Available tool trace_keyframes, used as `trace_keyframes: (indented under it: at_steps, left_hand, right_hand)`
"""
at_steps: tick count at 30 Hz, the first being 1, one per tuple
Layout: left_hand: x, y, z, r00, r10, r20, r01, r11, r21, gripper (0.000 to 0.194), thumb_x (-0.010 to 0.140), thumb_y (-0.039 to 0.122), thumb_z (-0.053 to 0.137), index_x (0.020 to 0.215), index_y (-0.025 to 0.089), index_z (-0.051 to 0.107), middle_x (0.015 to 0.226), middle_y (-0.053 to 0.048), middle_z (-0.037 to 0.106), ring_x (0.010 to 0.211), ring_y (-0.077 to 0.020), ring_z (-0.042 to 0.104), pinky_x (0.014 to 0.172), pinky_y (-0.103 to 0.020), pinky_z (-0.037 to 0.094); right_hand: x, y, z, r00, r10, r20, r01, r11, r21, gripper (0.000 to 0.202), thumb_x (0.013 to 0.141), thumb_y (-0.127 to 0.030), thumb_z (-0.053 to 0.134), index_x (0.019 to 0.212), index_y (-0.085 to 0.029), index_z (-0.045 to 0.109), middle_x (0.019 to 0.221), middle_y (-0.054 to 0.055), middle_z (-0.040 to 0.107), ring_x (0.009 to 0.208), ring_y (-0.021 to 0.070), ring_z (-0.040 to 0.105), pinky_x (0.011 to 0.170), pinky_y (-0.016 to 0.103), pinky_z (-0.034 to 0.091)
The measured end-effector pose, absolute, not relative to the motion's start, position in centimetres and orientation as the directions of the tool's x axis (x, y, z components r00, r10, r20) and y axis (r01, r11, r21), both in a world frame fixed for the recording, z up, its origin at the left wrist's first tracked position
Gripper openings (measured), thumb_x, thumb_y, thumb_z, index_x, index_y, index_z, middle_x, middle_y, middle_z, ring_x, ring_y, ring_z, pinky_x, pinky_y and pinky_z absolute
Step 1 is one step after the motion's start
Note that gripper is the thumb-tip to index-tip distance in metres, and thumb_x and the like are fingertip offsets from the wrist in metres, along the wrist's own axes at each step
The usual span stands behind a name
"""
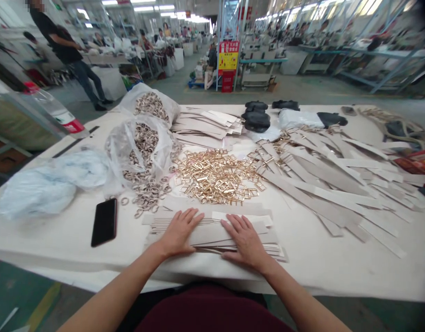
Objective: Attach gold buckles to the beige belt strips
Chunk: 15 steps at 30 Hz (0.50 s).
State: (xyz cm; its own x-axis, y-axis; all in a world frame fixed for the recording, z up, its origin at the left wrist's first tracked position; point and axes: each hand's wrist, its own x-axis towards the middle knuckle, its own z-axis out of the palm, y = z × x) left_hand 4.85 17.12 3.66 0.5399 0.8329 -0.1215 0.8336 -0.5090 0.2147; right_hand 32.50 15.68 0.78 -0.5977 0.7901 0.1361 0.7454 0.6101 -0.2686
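Both hands rest on a stack of flat beige strips (209, 234) at the near side of the table. My left hand (180, 233) lies over the stack's left part, fingers stretched forward and thumb toward the middle. Over the right part lies my right hand (243, 239), its fingers spread and grasping nothing. Just beyond the fingertips is a heap of gold-coloured metal buckles (215, 177). Small beige loops (148, 196) spill toward the stack from an open clear plastic bag (117, 143).
A dark phone (104, 222) lies at the left near crumpled plastic bags (38, 191). More loose strips (323, 177) sprawl over the table's right side. Another stack of strips (205, 123) and black wrapped bundles (256, 119) sit at the back. A person (65, 46) stands beyond the table.
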Motion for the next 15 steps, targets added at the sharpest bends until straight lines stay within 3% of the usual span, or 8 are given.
trace_keyframes:
  at_steps: [2,7,10,15]
  left_hand:
    - [4.1,16.0,3.6,0.539,0.835,-0.115,0.835,-0.511,0.202,0.103,0.059,0.043,0.074,0.145,0.027,0.019,0.151,-0.011,0.024,0.138,-0.0314,0.021,0.111,-0.051,0.014]
    - [2.7,13.4,2.7,0.468,0.883,-0.023,0.873,-0.458,0.166,0.093,0.068,0.045,0.068,0.145,0.025,0.021,0.153,-0.012,0.020,0.139,-0.0310,0.018,0.112,-0.050,0.015]
    - [2.4,12.7,1.9,0.467,0.884,0.035,0.867,-0.465,0.179,0.082,0.073,0.042,0.065,0.144,0.025,0.027,0.151,-0.011,0.024,0.138,-0.0314,0.021,0.112,-0.050,0.017]
    - [0.5,11.3,1.3,0.452,0.884,0.120,0.843,-0.467,0.267,0.060,0.081,0.038,0.058,0.136,0.022,0.040,0.143,-0.012,0.039,0.134,-0.0298,0.030,0.110,-0.050,0.023]
  right_hand:
    - [33.3,15.3,1.4,-0.604,0.783,0.149,0.724,0.617,-0.309,0.086,0.068,-0.062,0.064,0.139,-0.021,0.037,0.144,0.014,0.036,0.131,0.0319,0.033,0.109,0.053,0.024]
    - [32.5,18.5,3.5,-0.459,0.839,0.292,0.707,0.543,-0.453,0.042,0.088,-0.040,0.050,0.123,-0.018,0.055,0.128,0.013,0.053,0.118,0.0234,0.048,0.101,0.042,0.039]
    - [28.5,23.0,4.9,-0.428,0.850,0.309,0.647,0.526,-0.552,0.029,0.088,-0.033,0.049,0.110,-0.018,0.062,0.114,0.010,0.061,0.103,0.0194,0.057,0.090,0.034,0.046]
    - [20.6,27.2,4.1,-0.584,0.770,0.256,0.461,0.575,-0.676,0.025,0.085,-0.029,0.053,0.105,-0.018,0.065,0.092,0.005,0.066,0.074,0.0127,0.059,0.074,0.026,0.046]
